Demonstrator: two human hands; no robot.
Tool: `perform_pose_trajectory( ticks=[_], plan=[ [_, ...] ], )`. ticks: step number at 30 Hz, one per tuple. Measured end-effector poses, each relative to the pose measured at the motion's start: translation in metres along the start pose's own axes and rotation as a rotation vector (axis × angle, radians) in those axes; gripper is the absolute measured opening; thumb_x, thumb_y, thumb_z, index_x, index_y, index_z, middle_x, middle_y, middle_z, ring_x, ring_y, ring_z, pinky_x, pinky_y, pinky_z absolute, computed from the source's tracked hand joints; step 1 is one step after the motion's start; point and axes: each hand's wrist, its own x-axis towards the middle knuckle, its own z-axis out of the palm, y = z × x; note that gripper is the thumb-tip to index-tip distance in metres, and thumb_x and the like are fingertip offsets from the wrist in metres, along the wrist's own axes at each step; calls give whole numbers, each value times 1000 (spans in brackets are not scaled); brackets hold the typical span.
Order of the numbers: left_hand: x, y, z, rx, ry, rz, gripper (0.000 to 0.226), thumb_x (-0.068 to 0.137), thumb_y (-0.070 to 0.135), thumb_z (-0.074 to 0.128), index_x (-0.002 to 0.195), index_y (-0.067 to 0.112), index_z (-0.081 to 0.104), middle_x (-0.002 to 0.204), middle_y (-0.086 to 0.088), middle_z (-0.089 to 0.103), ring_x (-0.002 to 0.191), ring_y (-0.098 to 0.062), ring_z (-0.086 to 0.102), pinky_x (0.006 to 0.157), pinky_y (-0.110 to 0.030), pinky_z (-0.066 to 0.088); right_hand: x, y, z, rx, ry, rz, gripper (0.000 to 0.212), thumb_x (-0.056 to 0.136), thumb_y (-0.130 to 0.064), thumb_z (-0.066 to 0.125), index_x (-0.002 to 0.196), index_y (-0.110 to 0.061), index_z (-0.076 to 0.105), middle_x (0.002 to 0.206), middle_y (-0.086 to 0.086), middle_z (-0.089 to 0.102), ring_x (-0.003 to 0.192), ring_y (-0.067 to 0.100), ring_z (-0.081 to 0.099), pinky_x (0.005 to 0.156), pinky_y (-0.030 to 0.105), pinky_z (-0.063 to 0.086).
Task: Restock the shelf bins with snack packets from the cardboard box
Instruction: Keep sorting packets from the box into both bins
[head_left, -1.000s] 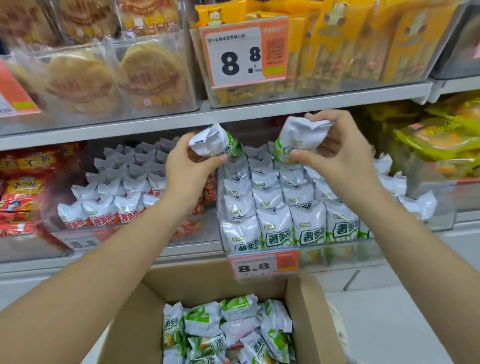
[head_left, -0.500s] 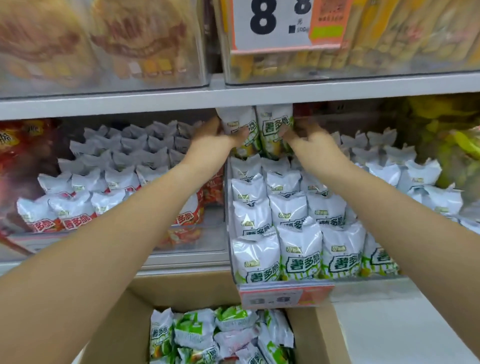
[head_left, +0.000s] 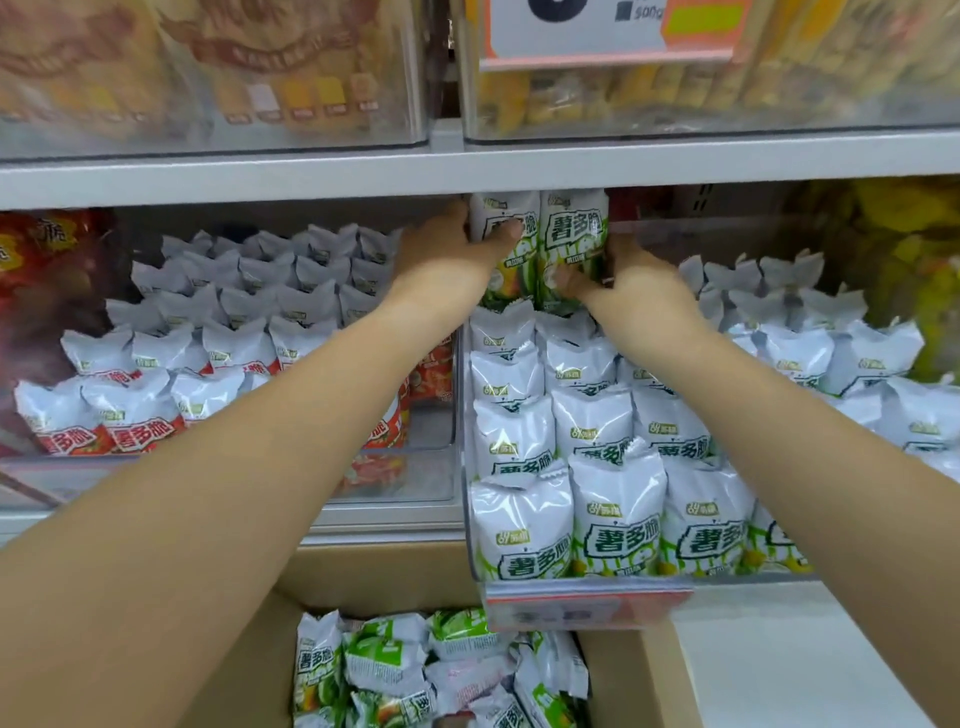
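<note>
The shelf (head_left: 467, 171) runs across the whole view, its board low over the bins, so anything going to the back must be slid in under it rather than dropped from above.

The green bin (head_left: 470, 467), right of centre, slopes toward the viewer; its packets stand in upright rows facing front, probably so the labels read from the aisle. The rows look nearly full, with room only at the far end, at 12 o'clock from the bin's front lip.

The red bin (head_left: 431, 483) sits at 9 o'clock from it, holding the red-labelled sort in the same upright rows.

The box (head_left: 384, 577) lies at 6 o'clock, just below the bins, open, with green packets loose inside: stock remains to be moved.

The left hand (head_left: 447, 254) and right hand (head_left: 636, 288) reach to the back of the green bin, side by side. Each holds one packet upright, label forward, matching the rows in front.

The left packet (head_left: 501, 218) is clasped with the thumb across its face, fingers hidden behind. The right packet (head_left: 574, 231) touches it at 3 o'clock; the right hand pinches it low down, fingertips at its bottom edge, likely to steer the base behind the last row. Both packets look nearly seated, not yet let go.
</note>
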Motion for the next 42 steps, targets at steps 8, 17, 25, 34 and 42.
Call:
perform_pose_trajectory(
  ticks=[8,17,25,34,42],
  plan=[
    [-4,11,0,50,-5,-130,57,92,53,49,125,7,52,132,-12,52,126,-28,44,86,-27,36,0,-1,-5,-133,-87,39,50,91,-59,46,102,-11,56,95,13,60,93,32,56,74,34,43],
    [-78,6,-30,-324,3,-115,55,91,26,62,140,14,42,123,5,51,115,-11,47,86,-17,34,-82,-10,-31,235,75,19,41,95,-38,52,127,-12,55,122,4,61,114,20,54,86,28,38],
    [-227,-40,-66,-516,82,63,35,92,2,55,99,36,60,103,16,64,99,-5,60,89,-23,48,-220,-46,-16,455,93,-123,15,97,-26,50,104,-30,63,98,-18,61,94,-3,54,77,6,38],
    [-350,-168,-37,-251,-331,-341,21,93,12,55,95,31,61,95,3,67,78,-8,60,72,-23,46,-324,-17,77,267,-573,101,22,96,-26,51,115,-22,62,103,-4,65,84,6,55,69,20,41],
    [-386,-246,9,230,-998,-532,41,94,36,53,131,18,52,132,-4,55,116,-19,54,91,-27,45,-346,34,160,-37,-1117,283,49,89,-32,63,134,-18,48,114,7,64,99,21,62,88,37,50]
  ],
)
